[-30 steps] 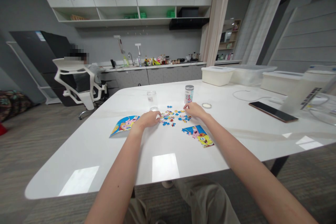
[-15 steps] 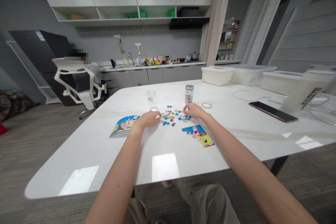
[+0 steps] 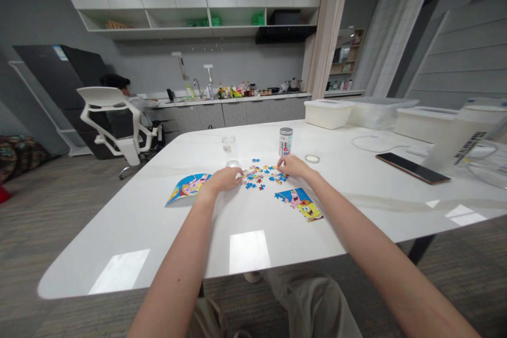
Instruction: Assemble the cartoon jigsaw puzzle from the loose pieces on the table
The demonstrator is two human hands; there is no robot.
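Loose jigsaw puzzle pieces (image 3: 256, 175) lie in a small heap on the white table. At the heap's left edge rests my left hand (image 3: 226, 178), fingers curled together by the pieces; anything in them is hidden. My right hand (image 3: 293, 166) bends down over the right edge with its fingertips closed at the pieces, and what they pinch is too small to make out. A partly joined puzzle section (image 3: 303, 205) with cartoon figures lies below my right hand. Beside my left wrist is a curved picture sheet (image 3: 188, 188) with similar figures.
Behind the heap stand a clear jar (image 3: 228, 149) and a labelled canister (image 3: 285, 141); a round lid (image 3: 312, 159) lies nearby. A phone (image 3: 412, 167), a pale bottle (image 3: 461, 140) and lidded plastic boxes (image 3: 328, 116) are at right. A person sits beyond in a white chair (image 3: 113, 116).
Both hands stay in nearly the same place at the heap. The seated person's head has shifted slightly; the puzzle pieces show no clear movement.
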